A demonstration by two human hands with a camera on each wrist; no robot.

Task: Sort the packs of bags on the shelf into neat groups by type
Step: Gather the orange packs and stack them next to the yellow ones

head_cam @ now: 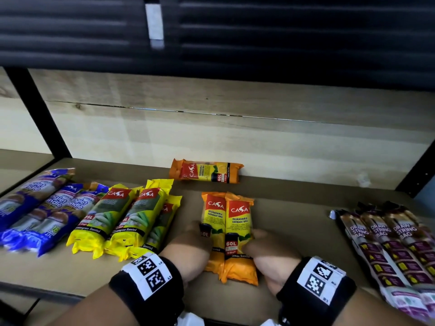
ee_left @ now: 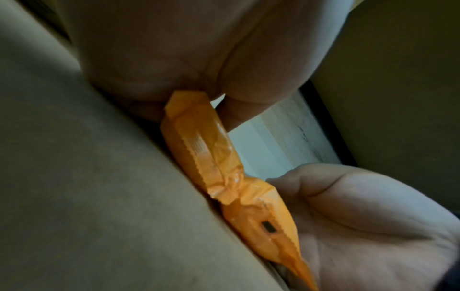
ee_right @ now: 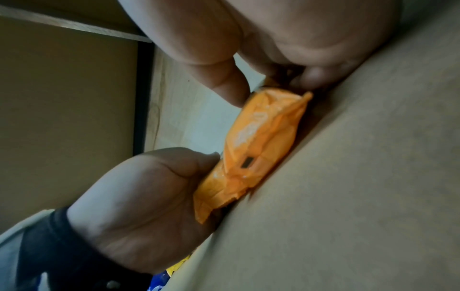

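- At the far left of the shelf [head_cam: 294, 208] lie the blue packs [head_cam: 40, 208], side by side, with their long sides touching.
- Just to the right of them is the group of yellow packs [head_cam: 122, 215], three in number, also lying flat and close together.
- The left hand [head_cam: 188, 245] comes next. It rests on the shelf and its fingers curl around the left side of the left orange pack [head_cam: 213, 222]; in the left wrist view the thumb lies on top of this pack.
- The two orange packs lie flat near the middle of the shelf, side by side and touching, with the red labels pointing to the back.
- The right hand [head_cam: 270, 255] holds the right orange pack [head_cam: 240, 231] from its right side, the thumb on top and the fingers curled at its edge, so both hands press the pair together.
- Behind this pair, against the wooden back wall [head_cam: 235, 128], a third orange pack [head_cam: 206, 171] lies crosswise, well apart from the two.
- At the far right is the row of dark drawstring packs [head_cam: 388, 238], close together.
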